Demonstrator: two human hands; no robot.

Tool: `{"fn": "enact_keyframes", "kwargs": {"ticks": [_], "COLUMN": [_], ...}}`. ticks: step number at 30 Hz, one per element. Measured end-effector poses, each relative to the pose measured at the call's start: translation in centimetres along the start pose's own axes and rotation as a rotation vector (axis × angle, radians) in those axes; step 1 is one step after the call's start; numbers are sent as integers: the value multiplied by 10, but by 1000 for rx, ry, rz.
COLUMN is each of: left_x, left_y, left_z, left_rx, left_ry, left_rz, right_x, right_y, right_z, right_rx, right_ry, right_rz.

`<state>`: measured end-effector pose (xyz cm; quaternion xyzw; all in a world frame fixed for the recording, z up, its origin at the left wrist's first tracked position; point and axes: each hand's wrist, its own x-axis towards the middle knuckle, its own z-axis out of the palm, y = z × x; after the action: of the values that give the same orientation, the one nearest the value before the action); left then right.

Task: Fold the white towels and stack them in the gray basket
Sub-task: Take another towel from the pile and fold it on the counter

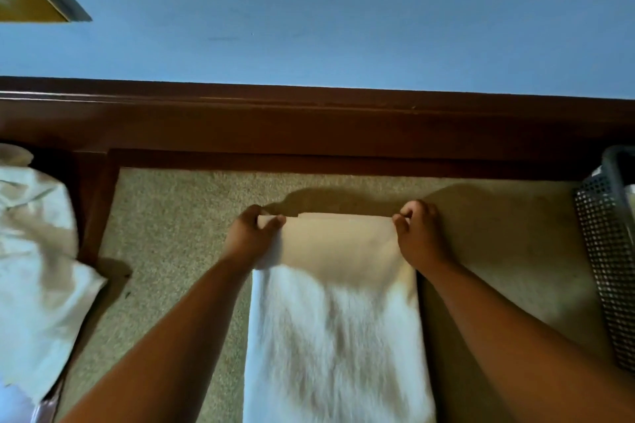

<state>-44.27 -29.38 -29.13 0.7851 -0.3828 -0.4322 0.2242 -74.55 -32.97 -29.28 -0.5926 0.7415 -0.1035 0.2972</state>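
Left hand [252, 233] and right hand [417, 233] pinch white towel [336, 312] corners left of gray basket [608, 251] | risk: uneven pull skews fold

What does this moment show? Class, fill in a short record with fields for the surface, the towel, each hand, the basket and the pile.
surface: speckled tan mat with a dark wood frame
towel: white towel, lying flat in the middle, running toward the person
left hand: left hand pinches the towel's far left corner
right hand: right hand pinches the far right corner
basket: gray basket at the right edge, contents unclear
pile: rumpled white pile at the left
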Motion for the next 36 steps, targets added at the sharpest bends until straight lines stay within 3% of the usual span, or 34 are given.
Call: {"fn": "enact_keyframes", "kwargs": {"ticks": [3, 7, 11, 15, 17, 20, 22, 25, 29, 33, 36], "left_x": [6, 1, -12, -52, -87, -148, -188, -223, -233, -232, -244], "left_y": [8, 19, 40, 84, 106, 126, 123, 86, -9, -121, -146], "left_z": [-8, -16, -36, -77, -105, -146, -161, -160, -117, -62, -45], "left_rx": [88, 296, 339, 277, 128, 112, 107, 67, 111, 343, 222], "left_ry": [-62, -351, -461, -401, -273, -37, 28, 67, 67, -171, -219], "left_rz": [-2, -12, 70, 301, 397, 697, 876, 990, 877, 444, 196], "right_x": [1, -13, -27, -49, -69, -117, -157, -200, -230, -252, -259], "right_y": [-7, -17, -41, -72, -88, -109, -113, -99, -40, 26, 47], "right_z": [-7, -16, -38, -93, -133, -190, -210, -198, -114, -15, 19], "right_rx": [84, 103, 227, 236, 331, 320, 232, 161, -15, -117, -16], "right_ry": [-102, -356, -369, -249, -144, -4, 60, 70, 65, -297, -377], "right_rz": [45, 119, 200, 13, -109, -315, -461, -639, -584, -288, -40]}}
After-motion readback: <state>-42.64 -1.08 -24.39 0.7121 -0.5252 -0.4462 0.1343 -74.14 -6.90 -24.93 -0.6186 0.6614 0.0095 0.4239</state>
